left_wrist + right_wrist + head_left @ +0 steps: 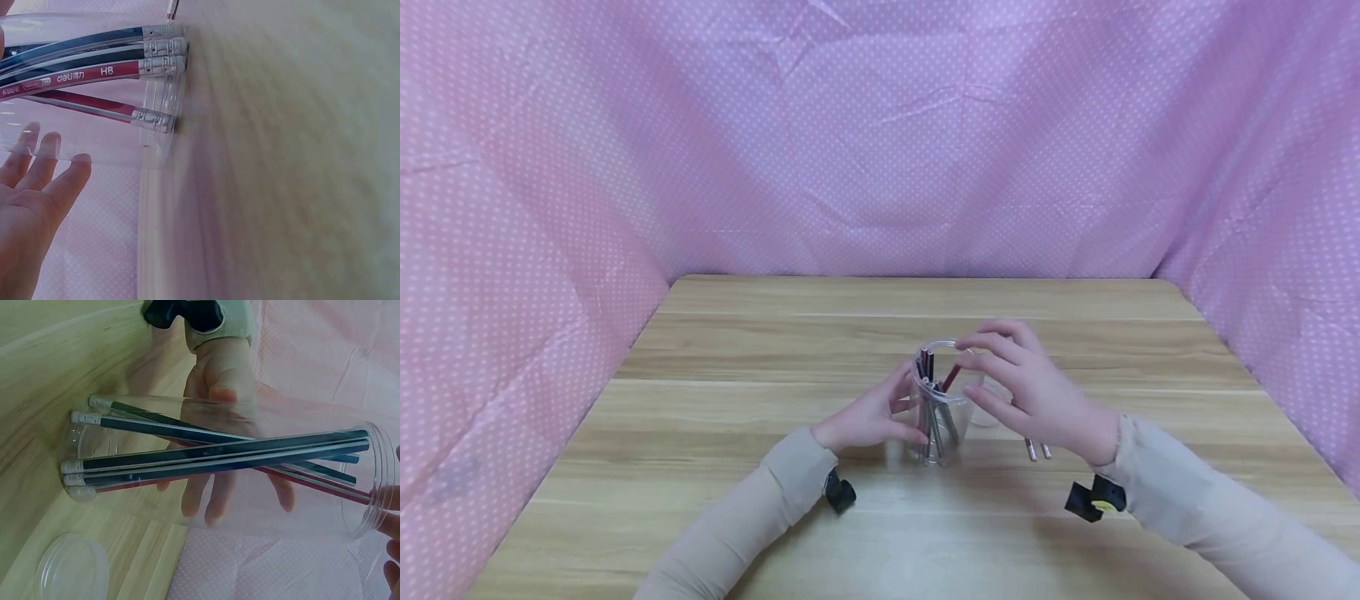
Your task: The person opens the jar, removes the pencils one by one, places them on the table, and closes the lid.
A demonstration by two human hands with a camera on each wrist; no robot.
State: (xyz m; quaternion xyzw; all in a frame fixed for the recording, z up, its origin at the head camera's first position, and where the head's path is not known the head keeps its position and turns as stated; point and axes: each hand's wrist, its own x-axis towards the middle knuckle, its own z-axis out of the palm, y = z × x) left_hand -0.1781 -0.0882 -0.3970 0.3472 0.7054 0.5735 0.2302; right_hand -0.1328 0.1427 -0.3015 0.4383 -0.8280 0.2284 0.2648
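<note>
A clear plastic jar [958, 417] stands upright on the table with several pencils [219, 453] inside, dark ones and red ones, eraser ends down. My left hand [868, 415] holds the jar's left side, thumb in front and fingers behind; the right wrist view shows this hand [219, 375] through the clear wall. At the jar's rim [378, 481], my right hand [1026, 387] has its fingers spread and bent over the right edge. One red pencil [951, 377] leans inside, close to those fingertips. Whether they touch it cannot be told.
A round clear lid [72, 569] lies on the table beside the jar. Two loose pencils [1037, 450] lie partly hidden under my right hand. The wooden table [737, 333] is bordered by a pink dotted cloth [880, 150] at the back and sides.
</note>
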